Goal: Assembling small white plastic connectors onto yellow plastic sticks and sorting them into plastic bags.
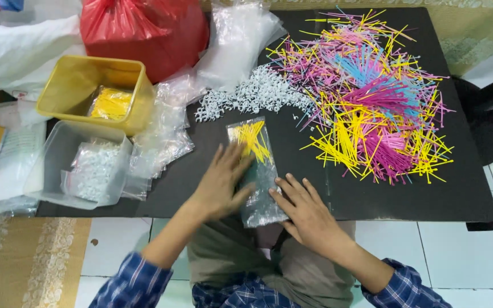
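Observation:
A clear plastic bag (259, 171) holding yellow sticks and small white clips lies near the front edge of the black table (406, 199). My left hand (222, 182) lies flat on the bag's left side with fingers spread. My right hand (306, 217) rests flat on the bag's lower right corner, fingers apart. A big loose heap of yellow, pink and blue plastic sticks (372, 97) covers the table's right half. A pile of small white clips (258, 94) lies beyond the bag.
A yellow tub (58, 97) with a packet of yellow sticks and a clear tub (58, 154) with a bag of white clips stand at the left. Empty clear bags (164, 131) lie between them and the table's middle. A red plastic bag (144, 28) sits at the back.

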